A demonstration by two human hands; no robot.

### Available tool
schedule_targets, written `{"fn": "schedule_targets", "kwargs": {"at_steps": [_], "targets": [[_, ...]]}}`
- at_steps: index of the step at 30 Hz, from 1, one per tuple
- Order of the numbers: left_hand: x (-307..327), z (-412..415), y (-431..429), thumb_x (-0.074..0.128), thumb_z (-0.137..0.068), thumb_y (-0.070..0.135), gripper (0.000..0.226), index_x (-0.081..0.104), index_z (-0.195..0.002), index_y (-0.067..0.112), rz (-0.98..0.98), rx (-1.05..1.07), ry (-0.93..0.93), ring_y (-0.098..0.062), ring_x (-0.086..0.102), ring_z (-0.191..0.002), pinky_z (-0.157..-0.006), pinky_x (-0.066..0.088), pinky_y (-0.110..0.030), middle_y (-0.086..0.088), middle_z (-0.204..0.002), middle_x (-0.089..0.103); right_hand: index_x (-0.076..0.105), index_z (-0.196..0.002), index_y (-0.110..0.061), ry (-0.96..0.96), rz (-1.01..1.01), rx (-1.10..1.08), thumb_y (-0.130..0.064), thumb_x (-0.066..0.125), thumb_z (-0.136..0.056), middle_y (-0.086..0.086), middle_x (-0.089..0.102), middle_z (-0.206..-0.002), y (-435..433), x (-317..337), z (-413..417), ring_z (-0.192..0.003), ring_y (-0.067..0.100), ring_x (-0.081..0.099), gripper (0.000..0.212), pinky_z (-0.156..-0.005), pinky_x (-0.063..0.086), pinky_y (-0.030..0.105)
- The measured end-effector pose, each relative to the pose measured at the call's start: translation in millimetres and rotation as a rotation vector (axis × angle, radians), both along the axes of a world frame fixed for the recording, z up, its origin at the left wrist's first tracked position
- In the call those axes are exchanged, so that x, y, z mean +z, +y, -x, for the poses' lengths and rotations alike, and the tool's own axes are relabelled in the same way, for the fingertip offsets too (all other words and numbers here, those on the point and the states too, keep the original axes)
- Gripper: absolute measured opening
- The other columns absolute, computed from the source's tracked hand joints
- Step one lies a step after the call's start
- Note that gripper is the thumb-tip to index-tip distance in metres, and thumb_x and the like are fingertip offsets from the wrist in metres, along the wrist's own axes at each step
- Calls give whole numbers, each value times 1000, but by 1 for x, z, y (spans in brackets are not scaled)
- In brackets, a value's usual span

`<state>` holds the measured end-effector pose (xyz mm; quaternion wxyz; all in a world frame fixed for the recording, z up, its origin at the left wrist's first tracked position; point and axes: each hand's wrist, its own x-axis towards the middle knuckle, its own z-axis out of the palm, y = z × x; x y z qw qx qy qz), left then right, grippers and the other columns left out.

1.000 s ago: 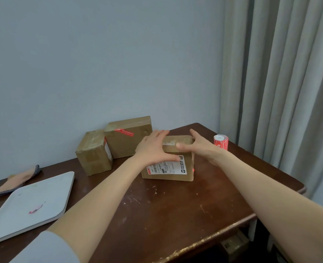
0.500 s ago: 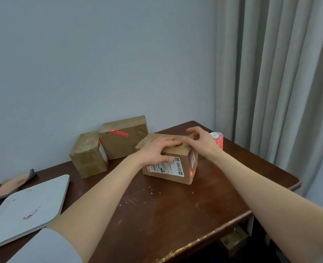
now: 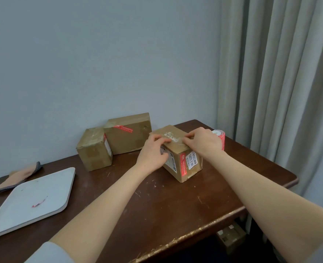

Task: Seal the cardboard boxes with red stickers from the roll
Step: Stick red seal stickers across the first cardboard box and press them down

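Left hand (image 3: 153, 154) grips the near box (image 3: 177, 154) on its left face, fingers curled over the top edge. Right hand (image 3: 204, 142) sits on the box's top right edge, fingers bent and pressing down on the top; whether it pinches anything, can't tell. Box stands on the table (image 3: 157, 209), turned corner-on to the camera, red sticker (image 3: 183, 164) running down its right face beside a white label. Sticker roll (image 3: 219, 137) upright just behind the right hand, partly hidden. Two more boxes at the back against the wall: small one (image 3: 94, 149) left, larger one (image 3: 128, 134) touching it, red sticker on its front. White tray (image 3: 29, 202) far left, cloth (image 3: 18, 178) behind it.
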<state>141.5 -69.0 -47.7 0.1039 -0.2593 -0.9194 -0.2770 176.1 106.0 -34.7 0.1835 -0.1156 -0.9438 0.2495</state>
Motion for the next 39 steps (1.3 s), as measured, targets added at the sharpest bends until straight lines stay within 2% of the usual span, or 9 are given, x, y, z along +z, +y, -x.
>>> {"fn": "schedule_targets", "kwargs": {"at_steps": [7,11,15,18,23,26,30,36,39], "targets": [[-4,-6,-11,59,-87,26,62,35,-144,26,2,-77,-145,-17,25,-141,-103,27,-23,2,-156,16,70,-100,-22,-49,-183,-96,-50,49,-89,1,61,-83,-27,5,7,-76,25,55,37,-63,40,29],[-1,2,-15,55,-90,22,61,32,-146,25,16,-110,-176,-15,15,-145,-112,19,-28,3,-158,13,67,-108,-18,-63,-266,-77,-48,46,-92,4,64,-104,-32,7,12,-96,27,61,40,-67,40,31],[3,17,-13,50,-92,19,60,30,-147,27,52,-157,-226,-12,15,-145,-111,20,-27,7,-159,12,64,-121,-19,-12,-215,107,-37,45,-96,2,53,-132,-31,8,17,-119,25,49,36,-86,43,36],[3,26,-11,48,-92,17,57,32,-146,26,58,-152,-163,-13,21,-143,-111,24,-28,5,-157,18,65,-120,-27,4,-164,244,-34,45,-97,3,65,-117,-29,6,17,-107,24,58,32,-77,43,31],[-14,22,-14,59,-88,11,32,61,-119,17,-202,-16,167,-11,57,-108,-96,48,-29,4,-120,56,70,-104,-21,0,-185,245,-38,43,-98,3,68,-100,-30,0,24,-91,24,60,32,-67,41,31],[-24,17,-17,61,-87,6,15,64,-100,12,-328,53,241,-10,61,-91,-83,54,-29,3,-102,60,69,-92,-16,54,-186,213,-35,43,-98,2,66,-94,-33,-7,31,-86,26,61,33,-65,40,31],[-36,12,-19,63,-86,5,11,66,-95,10,-370,65,268,-11,62,-85,-78,55,-26,1,-97,62,70,-103,-19,107,-181,204,-34,42,-99,0,67,-107,-35,-14,32,-94,25,61,32,-72,44,33],[-36,8,-12,66,-85,7,25,58,-108,14,-536,116,40,-7,64,-93,-78,51,-11,5,-100,64,67,-114,-23,83,-107,241,-43,46,-96,-3,62,-119,-33,-15,31,-111,21,55,34,-84,43,34],[-34,7,-8,63,-89,12,42,48,-128,15,-567,148,-137,-4,60,-93,-70,44,-1,4,-109,63,59,-128,-28,2,15,257,-42,55,-91,1,44,-143,-30,-17,28,-135,22,34,40,-106,33,37]]}}
